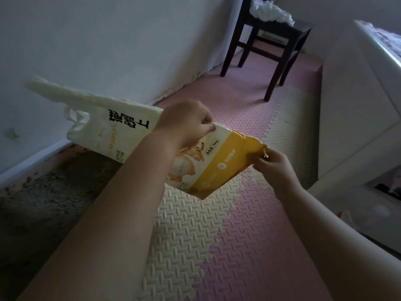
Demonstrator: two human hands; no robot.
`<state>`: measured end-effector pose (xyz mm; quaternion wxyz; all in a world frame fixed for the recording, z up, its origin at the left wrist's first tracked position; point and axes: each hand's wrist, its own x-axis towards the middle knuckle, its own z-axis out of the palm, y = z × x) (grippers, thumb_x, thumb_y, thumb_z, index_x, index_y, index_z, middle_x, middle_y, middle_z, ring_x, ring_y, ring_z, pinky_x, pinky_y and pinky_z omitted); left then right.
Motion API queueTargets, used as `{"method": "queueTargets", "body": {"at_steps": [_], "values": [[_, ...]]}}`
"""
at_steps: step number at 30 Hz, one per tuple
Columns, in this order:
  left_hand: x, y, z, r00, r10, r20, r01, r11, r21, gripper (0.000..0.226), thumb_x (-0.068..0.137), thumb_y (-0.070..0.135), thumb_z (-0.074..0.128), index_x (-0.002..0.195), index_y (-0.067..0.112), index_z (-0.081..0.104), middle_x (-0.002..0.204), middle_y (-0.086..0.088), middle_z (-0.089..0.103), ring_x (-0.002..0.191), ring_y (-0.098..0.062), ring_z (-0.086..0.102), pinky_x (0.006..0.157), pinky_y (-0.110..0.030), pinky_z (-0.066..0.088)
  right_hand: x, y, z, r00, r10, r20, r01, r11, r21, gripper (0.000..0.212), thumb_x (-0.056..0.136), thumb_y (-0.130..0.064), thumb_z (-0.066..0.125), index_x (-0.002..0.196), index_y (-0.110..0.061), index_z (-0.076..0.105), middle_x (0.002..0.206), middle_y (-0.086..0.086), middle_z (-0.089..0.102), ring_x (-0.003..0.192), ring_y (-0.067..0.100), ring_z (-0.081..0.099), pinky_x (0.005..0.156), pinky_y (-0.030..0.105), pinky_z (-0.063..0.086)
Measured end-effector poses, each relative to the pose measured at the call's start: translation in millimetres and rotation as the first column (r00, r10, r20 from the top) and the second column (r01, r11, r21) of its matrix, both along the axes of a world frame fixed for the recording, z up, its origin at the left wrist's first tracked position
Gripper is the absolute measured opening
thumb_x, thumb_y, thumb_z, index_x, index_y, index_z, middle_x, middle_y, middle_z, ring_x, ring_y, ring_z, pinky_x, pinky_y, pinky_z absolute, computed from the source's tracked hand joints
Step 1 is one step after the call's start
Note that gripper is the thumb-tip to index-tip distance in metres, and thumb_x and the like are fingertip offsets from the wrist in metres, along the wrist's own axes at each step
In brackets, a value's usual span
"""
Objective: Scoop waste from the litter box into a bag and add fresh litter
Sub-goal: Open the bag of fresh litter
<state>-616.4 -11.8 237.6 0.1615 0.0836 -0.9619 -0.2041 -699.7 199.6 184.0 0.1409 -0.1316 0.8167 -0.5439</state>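
A white and yellow bag of cat litter, printed with a cat picture and "5kg", hangs in the air and looks flat and slack. Its open top points left, above the litter box. My left hand grips the bag's upper edge near the middle. My right hand pinches the bag's yellow bottom corner on the right. At the lower left, the litter box with a white rim holds grey litter; the bag hides part of it.
A pink and cream foam mat covers the floor. A dark wooden chair with crumpled white plastic on its seat stands at the back. A white wall runs along the left. A white bed or cabinet fills the right side.
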Motion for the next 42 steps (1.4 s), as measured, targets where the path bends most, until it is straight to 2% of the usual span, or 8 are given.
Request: {"method": "queueTargets", "body": {"at_steps": [10,14,18,22,27,32,36,42], "values": [[7.1,-18.3,8.1,0.994,0.022,0.108,-0.034,0.993,0.114,0.012,0.087,0.023,0.063,0.095,0.019,0.072,0.086,0.006,0.069,0.079,-0.009,0.063,0.077,-0.037,0.055,5.6,-21.9,17.3,0.991,0.010,-0.130,-0.032,0.984,-0.174,0.012,0.093,-0.008,0.056,0.088,-0.006,0.067,0.079,0.006,0.063,0.071,0.011,0.058,0.066,0.019,0.052],[4.2,-1.5,15.8,0.993,-0.090,0.081,0.074,0.981,0.177,0.036,0.080,0.035,0.071,0.114,0.024,0.066,0.105,0.008,0.066,0.091,-0.008,0.060,0.080,-0.031,0.052,9.0,-28.2,28.2,0.971,0.097,-0.218,-0.129,0.982,-0.140,0.012,0.093,-0.007,0.056,0.087,-0.003,0.066,0.075,0.005,0.063,0.068,0.013,0.057,0.065,0.025,0.053],[-7.2,14.4,20.7,0.997,-0.074,-0.015,0.075,0.997,0.037,0.036,0.082,0.045,0.067,0.109,0.022,0.065,0.096,0.008,0.062,0.084,-0.010,0.055,0.068,-0.027,0.041,10.7,-32.1,42.5,0.958,0.050,-0.283,-0.107,0.976,-0.190,0.012,0.093,-0.009,0.058,0.089,-0.002,0.067,0.076,0.006,0.064,0.066,0.011,0.057,0.062,0.022,0.051],[-10.3,13.8,21.6,0.990,-0.063,-0.128,0.074,0.994,0.086,0.020,0.085,0.039,0.067,0.084,0.020,0.069,0.070,0.012,0.057,0.066,-0.002,0.051,0.058,-0.023,0.037,12.0,-29.6,48.4,0.944,0.066,-0.323,-0.130,0.975,-0.181,0.011,0.093,-0.010,0.058,0.088,-0.014,0.067,0.077,-0.003,0.066,0.069,0.004,0.061,0.064,0.017,0.053],[-9.8,18.2,20.1,0.985,-0.033,-0.170,0.049,0.995,0.090,0.020,0.086,0.038,0.066,0.085,0.019,0.071,0.073,0.008,0.062,0.065,-0.006,0.053,0.054,-0.019,0.036,14.3,-23.2,45.9,0.966,0.081,-0.244,-0.141,0.961,-0.238,0.008,0.091,-0.013,0.059,0.092,-0.017,0.067,0.084,-0.005,0.068,0.078,0.006,0.064,0.072,0.022,0.056],[-9.9,17.6,20.4,0.986,-0.018,-0.168,0.033,0.995,0.091,0.022,0.085,0.039,0.067,0.081,0.017,0.070,0.071,0.006,0.063,0.066,-0.009,0.055,0.055,-0.022,0.038,10.7,-9.2,18.3,0.974,0.225,-0.018,-0.223,0.971,0.083,0.028,0.081,-0.007,0.071,0.109,-0.009,0.063,0.102,0.002,0.070,0.092,0.012,0.068,0.078,0.026,0.058],[-11.1,16.7,20.7,0.984,-0.016,-0.177,0.036,0.993,0.113,0.021,0.085,0.038,0.067,0.084,0.017,0.070,0.076,0.005,0.064,0.069,-0.010,0.057,0.063,-0.026,0.045,12.9,-9.7,4.3,0.985,0.163,-0.054,-0.158,0.983,0.089,0.014,0.085,-0.008,0.067,0.100,-0.010,0.067,0.089,-0.005,0.071,0.076,0.000,0.068,0.068,0.014,0.055],[-8.3,10.2,26.8,0.978,-0.010,-0.210,0.031,0.995,0.097,0.022,0.087,0.038,0.065,0.090,0.017,0.070,0.080,0.005,0.065,0.070,-0.008,0.055,0.060,-0.019,0.039,13.4,-17.1,6.1,0.988,0.074,-0.138,-0.069,0.997,0.047,0.008,0.085,-0.012,0.069,0.082,-0.018,0.066,0.091,0.012,0.071,0.090,0.032,0.067,0.085,0.050,0.055]]}}
